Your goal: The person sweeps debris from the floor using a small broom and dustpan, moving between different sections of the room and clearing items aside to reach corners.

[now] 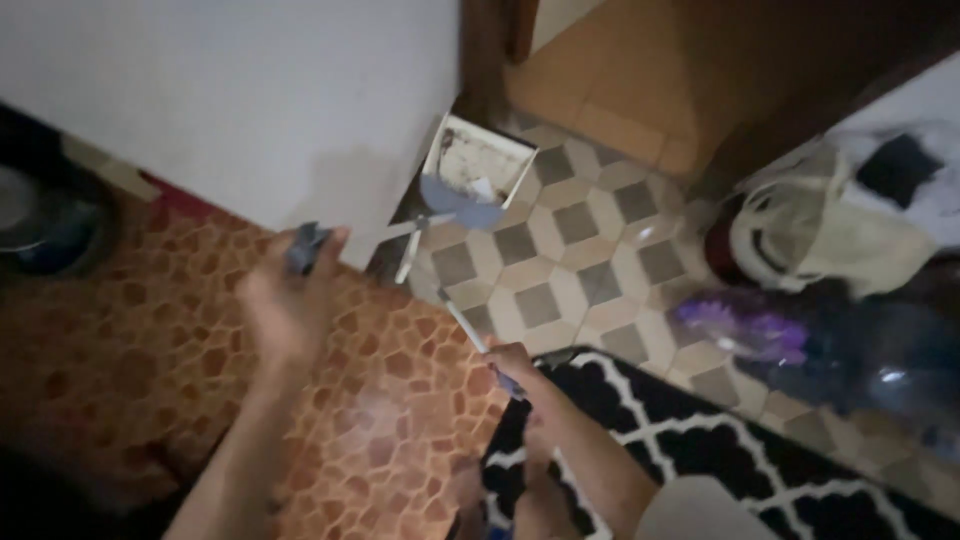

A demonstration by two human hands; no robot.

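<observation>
My left hand [288, 300] is raised over the brown stone-pattern floor and grips a grey-blue handle [306, 246]. A thin white rod [400, 230] seems to run from it toward a white-rimmed dustpan [478, 160], which rests on the floor against the white wall's corner with dirt inside. My right hand [515, 365] is lower and closes around a slim white stick [462, 322] that points up-left toward the pan. A bluish brush-like shape [462, 208] lies at the pan's mouth. The picture is dim and blurred.
A black rug with a white lattice pattern [700, 450] lies at the lower right. Bags and bundles, one cream [800, 235] and one purple [740, 330], crowd the right side on the checkered tiles [580, 270]. A white wall [250, 90] fills the upper left. A dark round object [50, 225] sits far left.
</observation>
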